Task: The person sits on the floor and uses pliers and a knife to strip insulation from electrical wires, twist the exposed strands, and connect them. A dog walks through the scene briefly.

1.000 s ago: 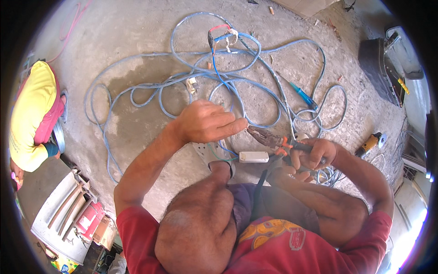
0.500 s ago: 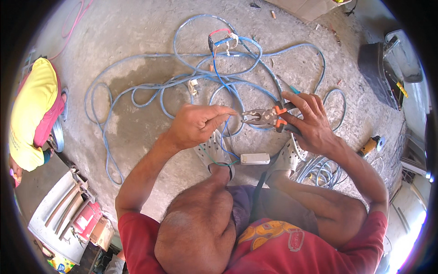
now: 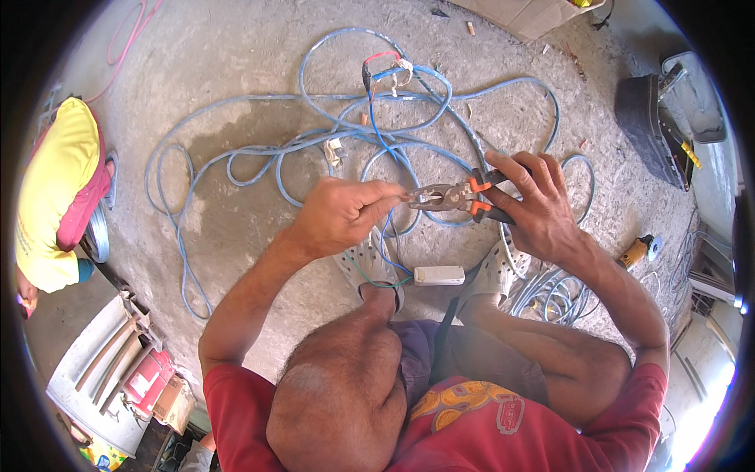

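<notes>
Yellow cloth makes the shirt of another person (image 3: 59,193) who bends over on the far left, beside a shiny coil of wire (image 3: 97,234). Below that is a white curved panel (image 3: 110,431) with long brown strips lying on it. Just right of the strips sit a red case (image 3: 148,380) and a small cardboard box (image 3: 174,404); I cannot tell what is in them. Next comes a long blue cable (image 3: 185,259), lying in big loops all over the rough floor (image 3: 228,39). Over its loops is the person's left hand (image 3: 338,215). Its thumb and finger are pinched together right at the tip of the pliers, and what is between them is too small to see. Under it, between the two feet, is a little white box (image 3: 439,275) with a thin green wire at its left end. I cannot see inside it. The pliers (image 3: 454,197) are up above the floor, with their nose pointing left. At the top, a big cardboard box (image 3: 527,14) has a bit of something yellow at its edge. The right hand (image 3: 541,203) is wrapped around the black and orange handles of the pliers. Below it lies a bundle of thin wires (image 3: 554,300). Further right is a yellow and black angle grinder (image 3: 635,252) on the floor. Last is a black toolbox (image 3: 635,114), with its lid up and a yellow-handled tool (image 3: 692,155) at its edge. Its inside is too dark to tell more.
</notes>
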A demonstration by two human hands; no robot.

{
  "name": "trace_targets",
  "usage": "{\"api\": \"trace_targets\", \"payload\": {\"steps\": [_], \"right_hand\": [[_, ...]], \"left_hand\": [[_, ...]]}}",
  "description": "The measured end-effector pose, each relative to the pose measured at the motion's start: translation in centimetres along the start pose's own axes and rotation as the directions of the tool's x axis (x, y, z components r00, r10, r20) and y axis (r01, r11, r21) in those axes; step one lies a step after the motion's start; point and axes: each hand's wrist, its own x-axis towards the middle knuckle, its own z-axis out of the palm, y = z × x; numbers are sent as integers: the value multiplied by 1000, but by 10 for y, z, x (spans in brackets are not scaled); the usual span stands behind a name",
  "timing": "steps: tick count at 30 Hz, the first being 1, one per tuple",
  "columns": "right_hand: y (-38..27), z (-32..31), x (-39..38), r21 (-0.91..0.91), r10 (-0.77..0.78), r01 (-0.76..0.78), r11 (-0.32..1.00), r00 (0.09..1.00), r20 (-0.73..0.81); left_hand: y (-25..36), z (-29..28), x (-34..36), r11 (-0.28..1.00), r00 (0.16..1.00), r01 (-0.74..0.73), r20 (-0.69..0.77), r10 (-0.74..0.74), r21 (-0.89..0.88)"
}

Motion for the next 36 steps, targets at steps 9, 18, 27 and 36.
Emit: {"api": "trace_targets", "payload": {"steps": [9, 18, 27, 36], "right_hand": [[4, 4, -6, 90, 3, -8, 996, 998, 57], [21, 19, -16, 562, -196, -815, 140, 534, 822], [65, 56, 28, 297, 39, -62, 953, 996, 81], [63, 29, 188, 695, 137, -444, 566, 881, 452]], "left_hand": [[-9, 5, 0, 976, 984, -163, -50, 171, 143], [-43, 13, -1, 815, 917, -395, 129, 377, 423], [-38, -12, 30, 938, 863, 299, -369, -345, -177], [-20, -27, 71, 999, 917, 35, -397, -34, -4]]}}
